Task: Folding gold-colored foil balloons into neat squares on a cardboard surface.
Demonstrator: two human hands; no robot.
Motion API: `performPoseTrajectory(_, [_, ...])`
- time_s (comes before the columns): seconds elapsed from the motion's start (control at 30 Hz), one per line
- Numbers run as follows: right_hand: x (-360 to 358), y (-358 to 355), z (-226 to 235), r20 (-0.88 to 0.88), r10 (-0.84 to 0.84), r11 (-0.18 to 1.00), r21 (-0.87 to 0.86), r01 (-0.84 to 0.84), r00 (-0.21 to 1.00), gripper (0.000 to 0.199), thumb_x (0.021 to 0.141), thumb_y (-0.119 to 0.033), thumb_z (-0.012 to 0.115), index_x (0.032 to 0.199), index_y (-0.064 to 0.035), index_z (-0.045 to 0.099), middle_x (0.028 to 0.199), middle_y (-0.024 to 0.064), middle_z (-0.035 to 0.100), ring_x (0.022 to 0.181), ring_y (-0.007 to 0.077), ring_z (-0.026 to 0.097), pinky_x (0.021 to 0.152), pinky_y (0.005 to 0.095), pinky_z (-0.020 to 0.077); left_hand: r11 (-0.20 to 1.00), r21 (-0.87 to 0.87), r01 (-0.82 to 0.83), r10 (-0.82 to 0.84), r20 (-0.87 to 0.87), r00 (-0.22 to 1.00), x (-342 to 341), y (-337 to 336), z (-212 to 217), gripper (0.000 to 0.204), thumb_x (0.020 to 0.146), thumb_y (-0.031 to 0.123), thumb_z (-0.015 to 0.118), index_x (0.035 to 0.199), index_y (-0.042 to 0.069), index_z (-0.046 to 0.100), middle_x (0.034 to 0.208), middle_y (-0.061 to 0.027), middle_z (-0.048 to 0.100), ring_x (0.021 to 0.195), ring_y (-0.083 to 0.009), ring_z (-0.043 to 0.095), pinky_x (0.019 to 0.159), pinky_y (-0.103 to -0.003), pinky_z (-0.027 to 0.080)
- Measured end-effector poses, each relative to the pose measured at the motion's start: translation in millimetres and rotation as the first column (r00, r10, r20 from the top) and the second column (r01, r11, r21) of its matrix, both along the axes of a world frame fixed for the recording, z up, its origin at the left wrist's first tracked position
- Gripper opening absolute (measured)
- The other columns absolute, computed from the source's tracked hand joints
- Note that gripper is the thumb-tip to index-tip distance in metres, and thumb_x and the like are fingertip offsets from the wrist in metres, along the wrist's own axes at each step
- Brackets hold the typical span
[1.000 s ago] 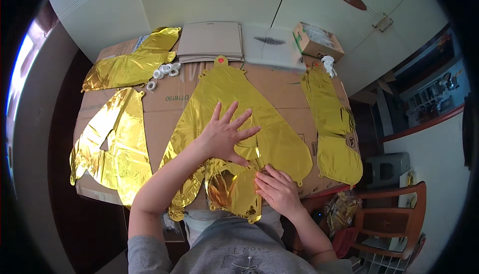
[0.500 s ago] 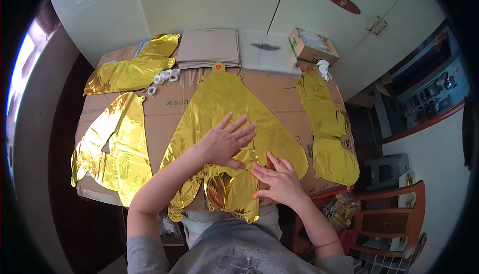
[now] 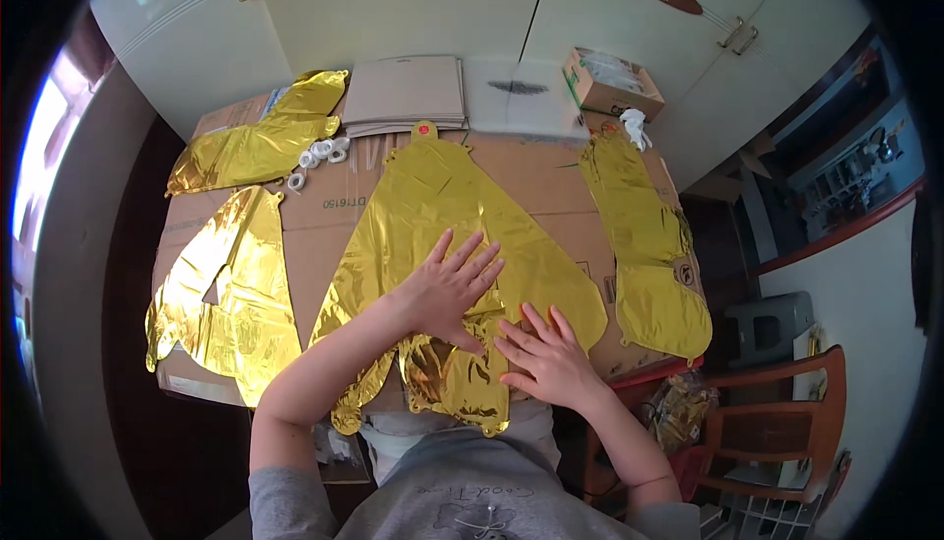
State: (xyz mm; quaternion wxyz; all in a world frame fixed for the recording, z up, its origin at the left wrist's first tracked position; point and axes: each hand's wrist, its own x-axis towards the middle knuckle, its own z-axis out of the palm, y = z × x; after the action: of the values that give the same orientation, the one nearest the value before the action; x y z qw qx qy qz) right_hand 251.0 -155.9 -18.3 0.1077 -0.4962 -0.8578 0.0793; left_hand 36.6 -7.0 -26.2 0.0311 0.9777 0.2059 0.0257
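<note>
A large flat gold foil balloon [image 3: 442, 196], roughly triangular with a tab at its top, lies in the middle of the cardboard-covered table. My left hand [image 3: 447, 289] rests palm down on its lower middle, fingers spread. Close beside it, my right hand [image 3: 553, 363] is over the lower right part, with its fingers also spread and holding nothing. Below my hands, the crumpled lower foil hangs at the table's near edge. To the left lies another uninflated gold foil balloon [image 3: 251, 274], with a small triangular gap. A long gold foil balloon [image 3: 644, 255] lies on the right.
At the back left is another folded gold foil balloon [image 3: 246, 151], with several white ribbon rolls [image 3: 318, 153] beside it. Grey-brown boards [image 3: 403, 92] are stacked behind. A small open box [image 3: 610, 83] and white gloves [image 3: 635, 129] sit back right. A wooden chair [image 3: 777, 422] stands right.
My right hand has its fingers spread a little wider over the foil. The left hand stays on nearly the same spot. The view has shifted slightly.
</note>
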Motion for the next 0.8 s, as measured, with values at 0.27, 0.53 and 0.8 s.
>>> performPoseTrajectory(0.27, [3.3,-23.6,6.4,0.005,0.144,0.987,0.073,-0.144,0.989,0.038,0.084,-0.032,0.067,0.118,-0.0137,0.069,0.129,-0.0020,0.062,0.130,0.0195,0.049,0.108,0.0444,0.0355,1.000,-0.011,-0.007,0.007,-0.009,1.000,-0.4,0.2,0.3,0.128,0.061,0.089,0.055,0.150,0.001,0.028,0.157,-0.0187,0.026,0.147,-0.0385,0.019,0.117,-0.060,0.011])
performPoseTrajectory(0.53, [-6.6,-37.0,-15.3,-0.110,0.233,0.919,0.350,-0.182,0.966,0.020,0.078,-0.014,0.069,0.098,-0.0098,0.073,0.108,0.0020,0.071,0.106,0.0170,0.066,0.090,0.0342,0.0494,1.000,-0.014,0.005,-0.005,-0.020,1.000,0.8,0.9,2.9,0.131,0.060,0.090,0.053,0.150,-0.002,0.025,0.157,-0.0207,0.024,0.146,-0.0397,0.018,0.117,-0.060,0.011])
performPoseTrajectory(0.8, [-2.9,-39.4,-19.7,-0.226,0.343,0.902,0.352,-0.252,0.912,0.013,0.079,-0.016,0.073,0.091,-0.0104,0.074,0.100,0.0016,0.073,0.103,0.0164,0.068,0.095,0.0369,0.0518,1.000,-0.003,0.001,-0.001,-0.021,1.000,-0.4,1.2,0.4,0.131,0.061,0.091,0.051,0.150,-0.001,0.025,0.157,-0.0205,0.024,0.147,-0.0392,0.018,0.117,-0.060,0.011])
